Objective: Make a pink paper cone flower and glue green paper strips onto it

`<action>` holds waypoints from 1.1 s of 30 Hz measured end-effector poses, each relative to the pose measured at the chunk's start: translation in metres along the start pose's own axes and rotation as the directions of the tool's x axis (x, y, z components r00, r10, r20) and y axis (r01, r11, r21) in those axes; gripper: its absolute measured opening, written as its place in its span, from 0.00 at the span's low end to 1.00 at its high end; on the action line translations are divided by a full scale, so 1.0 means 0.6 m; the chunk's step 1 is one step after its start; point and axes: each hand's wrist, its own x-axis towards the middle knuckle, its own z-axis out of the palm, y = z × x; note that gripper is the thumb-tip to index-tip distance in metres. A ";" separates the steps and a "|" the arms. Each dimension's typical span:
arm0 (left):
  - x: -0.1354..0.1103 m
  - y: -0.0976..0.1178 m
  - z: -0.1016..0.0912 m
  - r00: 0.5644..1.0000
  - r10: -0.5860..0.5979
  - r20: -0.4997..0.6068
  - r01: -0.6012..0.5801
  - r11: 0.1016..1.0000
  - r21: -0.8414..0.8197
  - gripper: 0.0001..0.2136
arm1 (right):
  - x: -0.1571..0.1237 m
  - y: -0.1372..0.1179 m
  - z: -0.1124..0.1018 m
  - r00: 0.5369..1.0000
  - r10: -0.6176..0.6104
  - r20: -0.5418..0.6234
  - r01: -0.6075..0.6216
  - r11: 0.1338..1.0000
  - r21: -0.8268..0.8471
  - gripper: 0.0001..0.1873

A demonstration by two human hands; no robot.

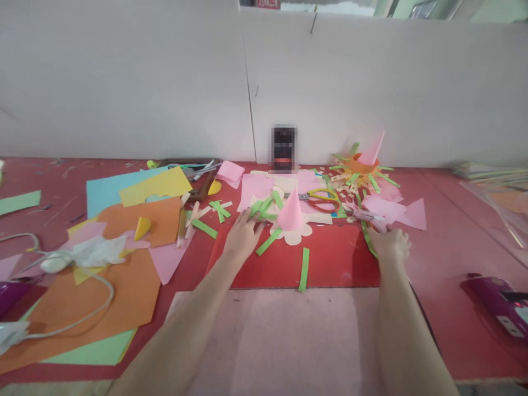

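Note:
My left hand (pixel 243 234) lies on the red sheet (pixel 330 264), fingers stretched toward green paper strips (pixel 264 208) beside a pink paper cone (pixel 290 211) standing on a cream flower cutout (pixel 295 234). At the sheet's right edge my right hand (pixel 390 245) has curled fingers pressed down on a green strip (pixel 367 239). Loose green strips (pixel 304 268) lie between my hands. Yellow-handled scissors (pixel 319 193) and red-handled scissors (pixel 324 205) lie behind the cone.
Orange, blue, yellow and pink paper sheets (pixel 136 220) cover the left, with a white cable (pixel 99 280) over them. A second pink cone on an orange and green piece (pixel 363 162) stands at the back. A purple tool (pixel 501 302) sits right. A white partition (pixel 247 82) closes the back.

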 end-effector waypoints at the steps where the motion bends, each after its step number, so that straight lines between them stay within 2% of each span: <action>1: 0.001 -0.001 0.000 1.000 -0.003 -0.006 0.003 1.000 -0.005 0.16 | 0.000 0.000 -0.001 1.000 0.000 -0.002 0.000 1.000 0.011 0.31; 6: 0.006 -0.008 0.000 0.996 -0.041 -0.077 0.034 0.996 -0.086 0.16 | -0.002 -0.005 -0.013 1.000 0.031 0.002 -0.031 0.996 0.082 0.29; 8: 0.008 -0.012 -0.001 0.992 -0.064 -0.109 0.050 0.991 -0.125 0.16 | -0.005 -0.007 -0.020 0.999 0.019 -0.034 -0.014 0.991 0.131 0.28; 13: 0.008 -0.024 -0.007 0.967 -0.091 -0.237 0.046 0.981 -0.190 0.17 | -0.016 -0.015 -0.033 0.979 -0.031 -0.201 0.088 0.956 0.279 0.24; 16: 0.007 -0.025 -0.012 0.957 -0.088 -0.275 0.029 0.977 -0.212 0.18 | -0.025 -0.027 -0.038 0.959 -0.107 -0.261 0.191 0.928 0.320 0.21; 18: 0.006 -0.021 -0.017 0.949 -0.083 -0.304 0.010 0.972 -0.234 0.18 | -0.032 -0.036 -0.038 0.959 -0.135 -0.249 0.220 0.908 0.356 0.21; 22: -0.003 0.000 -0.031 0.909 -0.105 -0.403 -0.027 0.951 -0.309 0.14 | -0.040 -0.044 -0.025 0.983 -0.147 -0.106 0.178 0.888 0.424 0.25; 24: -0.011 0.015 -0.038 0.890 -0.088 -0.447 -0.080 0.936 -0.344 0.14 | -0.038 -0.042 -0.016 0.984 -0.161 -0.072 0.176 0.884 0.433 0.26; 26: -0.021 0.029 -0.042 0.889 -0.009 -0.458 -0.173 0.919 -0.354 0.13 | -0.035 -0.039 -0.009 0.985 -0.161 -0.059 0.171 0.885 0.433 0.26; 27: -0.027 0.035 -0.043 0.898 0.067 -0.435 -0.238 0.906 -0.351 0.12 | -0.033 -0.038 -0.007 0.986 -0.158 -0.054 0.165 0.887 0.432 0.26; 29: -0.037 0.046 -0.041 0.905 0.281 -0.319 -0.387 0.855 -0.344 0.12 | -0.032 -0.037 -0.005 0.987 -0.154 -0.050 0.161 0.887 0.432 0.25; 31: -0.043 0.054 -0.039 0.860 0.471 -0.195 -0.510 0.790 -0.340 0.12 | -0.032 -0.039 -0.006 0.987 -0.157 -0.042 0.160 0.885 0.438 0.25; 33: -0.043 0.058 -0.037 0.818 0.558 -0.142 -0.571 0.754 -0.326 0.12 | -0.034 -0.041 -0.008 0.987 -0.158 -0.028 0.154 0.883 0.443 0.26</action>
